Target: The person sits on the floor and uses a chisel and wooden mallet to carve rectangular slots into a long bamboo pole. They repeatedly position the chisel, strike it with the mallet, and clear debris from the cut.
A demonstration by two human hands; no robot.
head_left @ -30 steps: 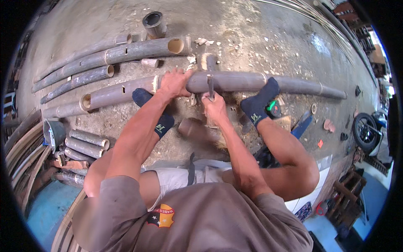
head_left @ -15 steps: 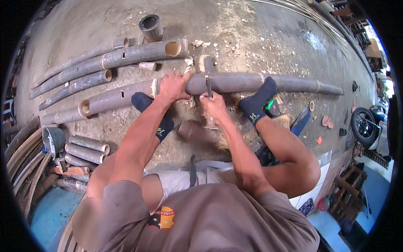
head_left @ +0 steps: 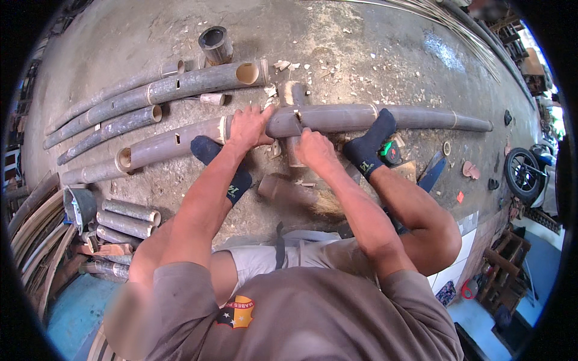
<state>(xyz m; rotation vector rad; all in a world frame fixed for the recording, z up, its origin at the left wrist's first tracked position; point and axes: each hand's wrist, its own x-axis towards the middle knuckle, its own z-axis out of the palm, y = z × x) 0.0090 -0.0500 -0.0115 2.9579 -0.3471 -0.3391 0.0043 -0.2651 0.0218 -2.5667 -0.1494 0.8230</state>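
A long grey-brown bamboo pole (head_left: 343,117) lies across the floor in front of me, over a short bamboo piece (head_left: 295,91) set crosswise beneath it. My left hand (head_left: 248,125) grips the pole from above near a pale joint ring, thumb on the near side. In my right hand (head_left: 314,148), closed, is a narrow metal blade (head_left: 299,118), its tip at a small slot in the pole's top; the handle is hidden in the fist. My socked feet (head_left: 368,141) press against the pole on either side of my hands. Further left it has another slot and a wide cut opening.
Several bamboo poles (head_left: 198,77) lie beyond on the left, with an upright bamboo cup (head_left: 215,45). Near me are a short bamboo log (head_left: 286,189), a green-and-black tape measure (head_left: 391,152) and a blue saw (head_left: 431,174). Wood chips litter the floor. A bucket (head_left: 80,206) stands left.
My right hand has shifted slightly right and turned, and less of the blade shows above the pole's slot. My left hand keeps its place on the pole.
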